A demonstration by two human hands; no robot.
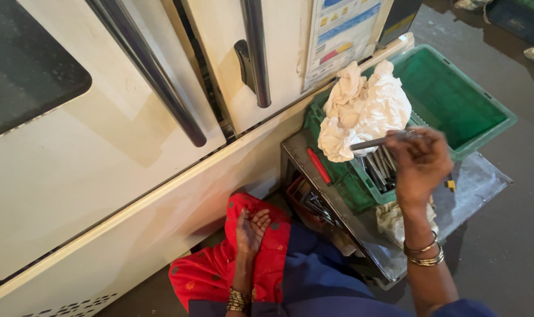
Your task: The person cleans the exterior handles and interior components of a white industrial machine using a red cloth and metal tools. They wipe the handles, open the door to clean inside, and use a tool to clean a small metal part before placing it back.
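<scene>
My right hand point(420, 161) is raised over a green plastic crate point(467, 100) and grips a thin grey metal rod point(373, 142) that points left toward a crumpled white cloth point(361, 108) lying on the crate's near corner. Several more metal rods point(378, 170) lie in a smaller green bin under the hand. My left hand point(250, 230) rests palm up on red patterned fabric point(220, 270) over my lap, fingers loosely curled, holding nothing. Both wrists wear metal bangles.
A large cream machine cabinet point(102, 152) with steel bar handles point(149, 70) fills the left. The crates sit on a metal tray point(472, 182) on a dark floor point(514, 235). A red-handled tool point(318, 165) lies beside the bin; a second cloth point(393, 220) lies on the tray.
</scene>
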